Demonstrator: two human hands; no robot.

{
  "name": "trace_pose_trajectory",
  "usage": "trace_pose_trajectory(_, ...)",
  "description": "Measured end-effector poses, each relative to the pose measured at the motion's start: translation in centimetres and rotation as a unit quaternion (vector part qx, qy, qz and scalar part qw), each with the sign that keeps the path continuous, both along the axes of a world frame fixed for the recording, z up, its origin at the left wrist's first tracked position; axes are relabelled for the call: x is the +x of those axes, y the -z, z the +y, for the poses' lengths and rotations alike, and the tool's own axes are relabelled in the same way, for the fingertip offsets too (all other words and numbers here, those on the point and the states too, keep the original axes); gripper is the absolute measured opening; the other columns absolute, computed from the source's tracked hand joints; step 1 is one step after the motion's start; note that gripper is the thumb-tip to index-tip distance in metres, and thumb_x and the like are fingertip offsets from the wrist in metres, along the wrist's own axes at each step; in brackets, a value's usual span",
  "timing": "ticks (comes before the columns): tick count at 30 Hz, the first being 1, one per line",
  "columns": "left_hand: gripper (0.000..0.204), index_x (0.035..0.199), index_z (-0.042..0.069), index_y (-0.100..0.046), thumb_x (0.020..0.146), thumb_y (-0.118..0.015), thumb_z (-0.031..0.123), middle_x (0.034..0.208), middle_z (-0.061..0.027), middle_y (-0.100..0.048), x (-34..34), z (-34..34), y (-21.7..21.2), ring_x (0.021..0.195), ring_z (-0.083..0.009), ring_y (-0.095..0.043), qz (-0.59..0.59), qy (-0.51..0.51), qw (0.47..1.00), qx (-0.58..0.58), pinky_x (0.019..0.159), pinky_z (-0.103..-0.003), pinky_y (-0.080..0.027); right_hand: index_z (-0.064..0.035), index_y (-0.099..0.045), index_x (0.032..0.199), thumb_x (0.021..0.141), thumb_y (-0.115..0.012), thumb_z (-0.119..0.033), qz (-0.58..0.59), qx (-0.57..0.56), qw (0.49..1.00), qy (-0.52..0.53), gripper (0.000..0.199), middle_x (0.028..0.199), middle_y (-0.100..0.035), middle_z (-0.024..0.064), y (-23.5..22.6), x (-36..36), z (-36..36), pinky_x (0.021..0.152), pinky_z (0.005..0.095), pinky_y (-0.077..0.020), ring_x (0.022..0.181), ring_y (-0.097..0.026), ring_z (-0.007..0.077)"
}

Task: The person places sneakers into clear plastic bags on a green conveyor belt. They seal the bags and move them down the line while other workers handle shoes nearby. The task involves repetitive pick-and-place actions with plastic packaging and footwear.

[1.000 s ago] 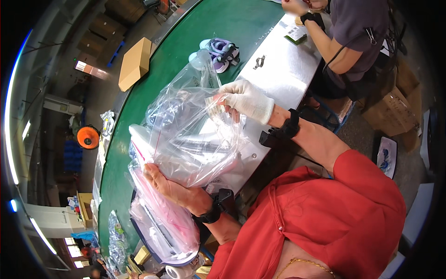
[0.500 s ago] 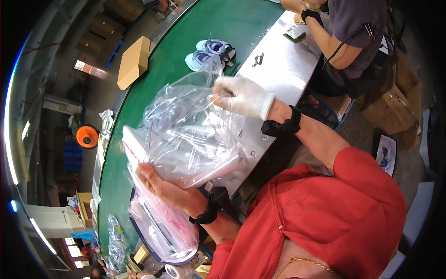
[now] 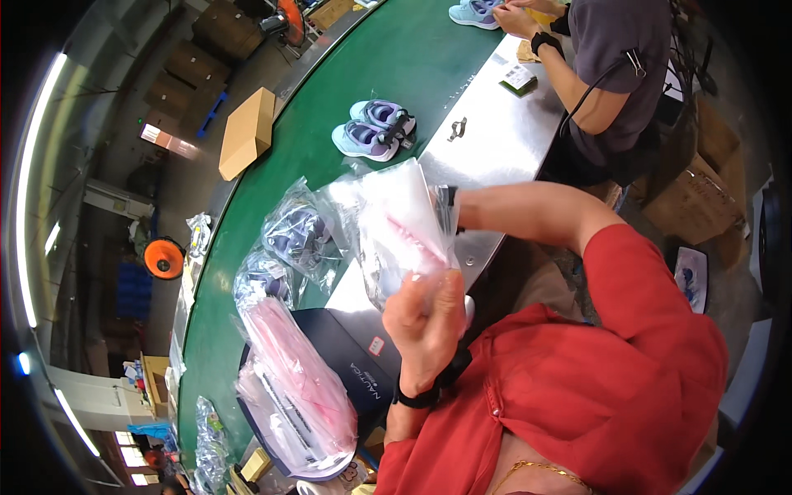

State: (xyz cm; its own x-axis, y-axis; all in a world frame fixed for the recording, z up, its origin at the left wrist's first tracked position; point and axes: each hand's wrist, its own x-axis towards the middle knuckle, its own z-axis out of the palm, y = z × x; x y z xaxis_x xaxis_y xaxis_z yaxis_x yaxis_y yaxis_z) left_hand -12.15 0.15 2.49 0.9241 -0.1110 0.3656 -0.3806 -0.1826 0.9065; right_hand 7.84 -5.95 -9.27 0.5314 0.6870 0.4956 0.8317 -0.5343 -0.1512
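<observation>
My left hand [image 3: 425, 322] is bare and closed on the lower edge of a clear plastic bag [image 3: 396, 206] with a white face and a pink strip. The bag stands tilted over the metal table edge. My right forearm reaches in from the right to a black wristband; the gloved hand beyond it is hidden by the bag. Left of the bag, two shoes in clear plastic [image 3: 293, 231] lie at the edge of the green belt. Below them, a dark blue box [image 3: 363, 351] holds a stack of pink-tinted plastic bags [image 3: 301, 379].
A pair of light blue and purple shoes [image 3: 371, 132] sits on the green belt [image 3: 330, 91]. An open cardboard box [image 3: 247, 136] stands on its far edge. A small black clip-like part [image 3: 456, 128] lies on the metal table [image 3: 487, 132]. At upper right a co-worker [image 3: 615, 66] handles another shoe.
The clear bag has moved right, off the bagged shoes, which now lie exposed on the belt. My left hand has moved right and up; my right hand has gone behind the bag.
</observation>
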Motion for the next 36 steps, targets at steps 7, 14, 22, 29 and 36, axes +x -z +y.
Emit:
trace_pose_trajectory(7,0.012,0.081,0.001,-0.065,0.086,-0.068,0.011,0.057,0.0021,-0.053,2.0,4.5,2.6,0.052,-0.0039,-0.045,-0.138,-0.041,0.984,0.108,0.045,-0.022,-0.033,-0.0106,-0.065,0.099,0.084,-0.054,-0.031,0.093,-0.013,0.996,-0.008,0.028,0.093,-0.065,0.0153,2.8,2.7,0.6,0.073,0.0413,-0.0489,0.082,-0.063,0.0292)
trace_pose_trajectory(14,0.023,0.071,0.003,-0.052,0.089,-0.064,0.009,0.062,0.0078,-0.042,3.6,4.1,1.8,0.057,-0.0017,-0.033,-0.111,-0.139,0.983,0.048,0.049,-0.02,-0.022,-0.0126,-0.064,0.108,0.085,-0.054,-0.032,0.122,-0.052,0.991,0.0,0.032,0.099,-0.065,0.013,6.5,5.7,1.0,0.078,0.0396,-0.047,0.087,-0.062,0.0277)
trace_pose_trajectory(22,0.024,0.075,0.0,-0.054,0.093,-0.06,0.015,0.065,0.0049,-0.045,10.4,8.0,1.0,0.061,-0.0041,-0.038,-0.104,-0.352,0.93,0.01,0.054,-0.02,-0.03,-0.0083,-0.071,0.087,0.074,-0.061,-0.029,0.195,-0.188,0.949,-0.163,0.027,0.09,-0.068,0.0159,-4.8,0.7,3.7,0.072,0.0384,-0.051,0.079,-0.065,0.0299)
trace_pose_trajectory(29,0.024,0.081,0.0,-0.06,0.092,-0.06,0.021,0.067,0.0032,-0.05,14.3,10.1,-0.5,0.06,-0.005,-0.04,-0.096,-0.422,0.901,0.024,0.053,-0.02,-0.03,-0.0024,-0.067,0.092,0.089,-0.057,-0.017,0.415,0.193,0.835,-0.306,0.018,0.08,-0.068,0.0082,-13.7,2.4,-4.0,0.065,0.0292,-0.0515,0.073,-0.066,0.0171)
trace_pose_trajectory(36,0.023,0.077,0.004,-0.054,0.093,-0.058,0.019,0.067,0.0046,-0.044,15.1,9.3,0.8,0.063,-0.0048,-0.038,-0.07,-0.386,0.919,-0.034,0.055,-0.021,-0.029,-0.0135,-0.068,0.104,0.073,-0.061,-0.056,0.2,-0.1,0.961,0.162,0.054,0.091,-0.068,0.013,-8.1,14.0,-6.4,0.078,0.0372,-0.0498,0.088,-0.066,0.026)
